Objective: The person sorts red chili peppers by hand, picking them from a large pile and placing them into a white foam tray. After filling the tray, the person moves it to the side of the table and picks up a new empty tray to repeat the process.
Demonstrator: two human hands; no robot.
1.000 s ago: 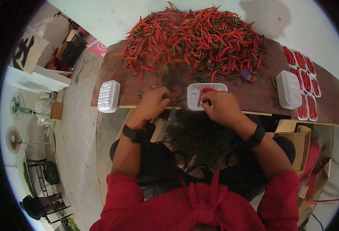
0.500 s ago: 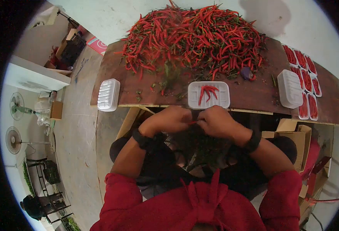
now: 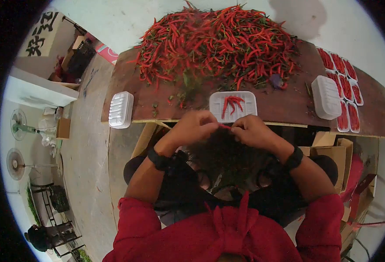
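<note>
Two hands pinch one red chili [image 3: 224,126] before the open tray
Left hand [image 3: 194,127] and right hand [image 3: 253,131] grip its ends, nearer than the open tray [image 3: 233,121]; beyond that tray, the chili heap [image 3: 221,48] covers the bench [image 3: 284,102].

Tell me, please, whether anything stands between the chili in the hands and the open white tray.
Nothing visible does: the held chili, between left hand and right hand, is just off the near rim of the open tray.
</note>
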